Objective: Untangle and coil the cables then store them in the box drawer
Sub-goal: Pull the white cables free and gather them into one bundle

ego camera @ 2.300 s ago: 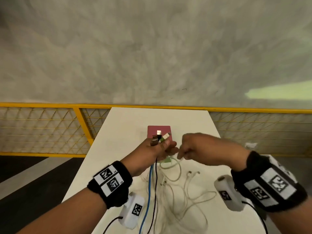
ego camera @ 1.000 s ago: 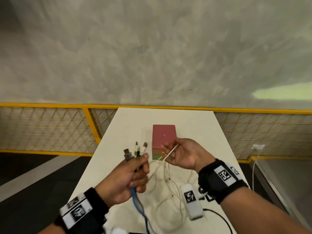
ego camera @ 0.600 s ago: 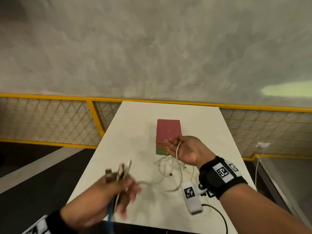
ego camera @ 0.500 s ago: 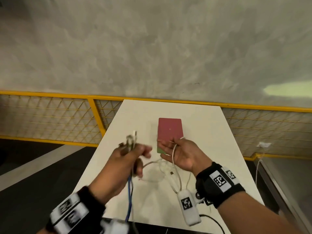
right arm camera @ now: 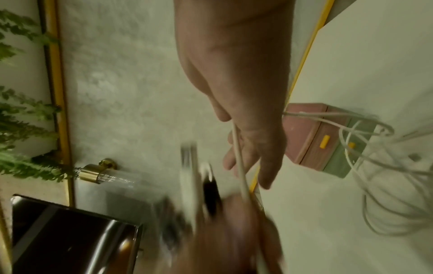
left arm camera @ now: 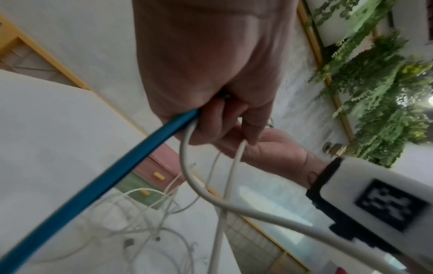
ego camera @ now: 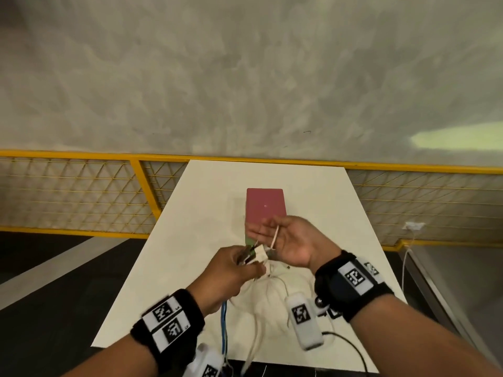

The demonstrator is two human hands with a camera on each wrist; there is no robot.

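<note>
My left hand (ego camera: 228,270) is curled tight around a bundle of cable ends: a thick blue cable (left arm camera: 77,196) and thicker white cables (left arm camera: 236,204) run out of the bottom of my fist, and their plugs (ego camera: 254,256) stick up between thumb and fingers, blurred. My right hand (ego camera: 291,243) sits just beyond and to the right of it, palm up, fingers loosely spread; one thin white cable (ego camera: 275,238) lies across the palm, and I cannot tell whether the thumb pins it. The two hands nearly touch at the plugs. Below them a loose tangle of thin white cables (ego camera: 269,295) lies on the white table (ego camera: 206,202). Just beyond my right hand stands the small box with a pink top and pink and green drawers (ego camera: 265,205), both drawers with yellow handles (right arm camera: 324,141), pushed in. A few white strands drape over its front. Behind the table runs a yellow mesh railing (ego camera: 81,194).
</note>
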